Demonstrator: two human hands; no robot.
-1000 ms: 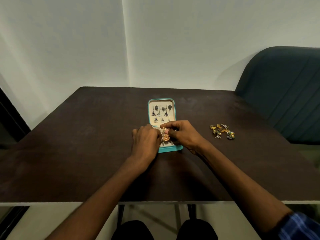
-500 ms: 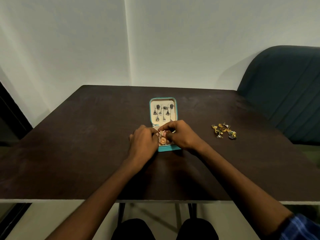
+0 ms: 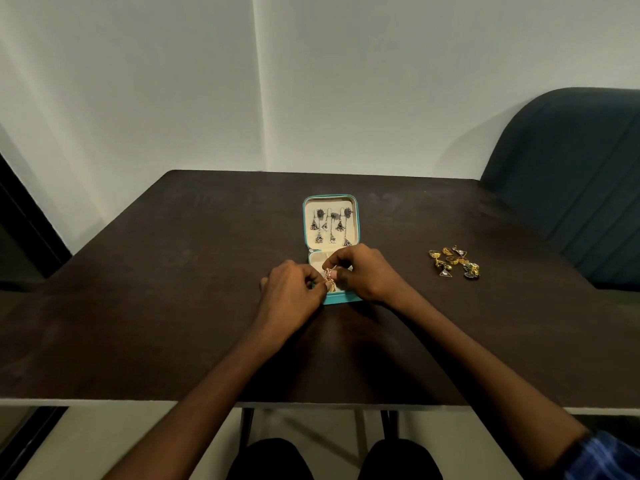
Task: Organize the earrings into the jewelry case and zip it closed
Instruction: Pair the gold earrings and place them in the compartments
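The teal jewelry case [image 3: 331, 237] lay open on the dark table [image 3: 173, 271], its lid flat on the far side with silver drop earrings [image 3: 330, 227] pinned to the cream lining. Over the case's near half, the left hand [image 3: 291, 296] and the right hand [image 3: 363, 273] met, fingers curled, both pinching one gold earring [image 3: 330, 280] between them. Well to the right of the case, a loose heap of gold earrings [image 3: 454, 263] sat on the table, near a dark green chair [image 3: 571, 174].
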